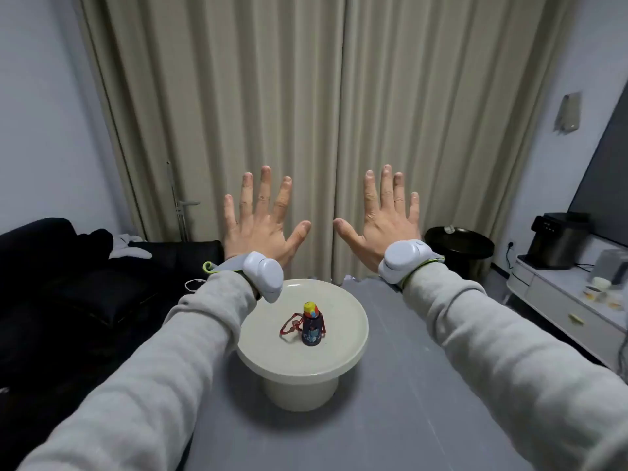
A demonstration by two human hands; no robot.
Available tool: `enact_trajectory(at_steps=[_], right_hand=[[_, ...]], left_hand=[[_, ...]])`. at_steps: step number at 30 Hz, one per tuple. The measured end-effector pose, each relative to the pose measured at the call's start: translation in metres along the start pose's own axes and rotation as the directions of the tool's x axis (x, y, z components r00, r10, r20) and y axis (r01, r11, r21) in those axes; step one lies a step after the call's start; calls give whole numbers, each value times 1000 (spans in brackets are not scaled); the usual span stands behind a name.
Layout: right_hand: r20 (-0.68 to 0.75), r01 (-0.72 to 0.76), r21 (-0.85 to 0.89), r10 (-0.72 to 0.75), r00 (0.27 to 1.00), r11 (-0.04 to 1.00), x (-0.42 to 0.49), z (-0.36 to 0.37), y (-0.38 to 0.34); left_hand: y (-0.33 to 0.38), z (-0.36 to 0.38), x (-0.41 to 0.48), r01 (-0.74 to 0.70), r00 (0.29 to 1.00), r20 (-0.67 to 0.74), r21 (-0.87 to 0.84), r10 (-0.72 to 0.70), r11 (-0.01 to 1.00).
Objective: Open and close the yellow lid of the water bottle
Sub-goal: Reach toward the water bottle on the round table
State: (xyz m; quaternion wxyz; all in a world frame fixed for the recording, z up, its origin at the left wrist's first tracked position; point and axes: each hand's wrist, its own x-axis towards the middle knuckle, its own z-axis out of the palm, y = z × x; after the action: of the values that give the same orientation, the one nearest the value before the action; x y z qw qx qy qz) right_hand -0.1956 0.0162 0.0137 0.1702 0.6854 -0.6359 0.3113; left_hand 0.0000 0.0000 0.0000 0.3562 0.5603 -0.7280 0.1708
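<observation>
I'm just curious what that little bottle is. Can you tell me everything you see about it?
The water bottle is small, dark blue with a colourful print, topped by a yellow lid that looks shut over red and blue parts. A red strap loops from it. It stands upright on the round cream table; neither hand touches it.
</observation>
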Motion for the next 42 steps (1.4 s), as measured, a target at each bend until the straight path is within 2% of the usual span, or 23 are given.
enact_trajectory(at_steps=[7,16,20,24,36,42], right_hand=[[49,-6,-19,7,999,1000,13,45,19],[123,-4,44,-1,992,999,73,146,88],[176,-26,104,7,984,994,103,196,122],[203,-18,120,-7,979,993,123,229,139],[328,-12,113,-26,944,994,165,338,143],[429,-21,86,-19,903,996,181,404,130]], left_hand=[[-13,45,10,-4,999,55,53,1,999],[-11,152,57,-15,988,151,136,-6,991],[-6,206,88,-2,971,235,173,-40,985],[-5,244,99,12,956,287,157,-57,987],[-67,351,126,31,923,377,115,-73,993],[-112,409,132,41,863,502,53,-63,998]])
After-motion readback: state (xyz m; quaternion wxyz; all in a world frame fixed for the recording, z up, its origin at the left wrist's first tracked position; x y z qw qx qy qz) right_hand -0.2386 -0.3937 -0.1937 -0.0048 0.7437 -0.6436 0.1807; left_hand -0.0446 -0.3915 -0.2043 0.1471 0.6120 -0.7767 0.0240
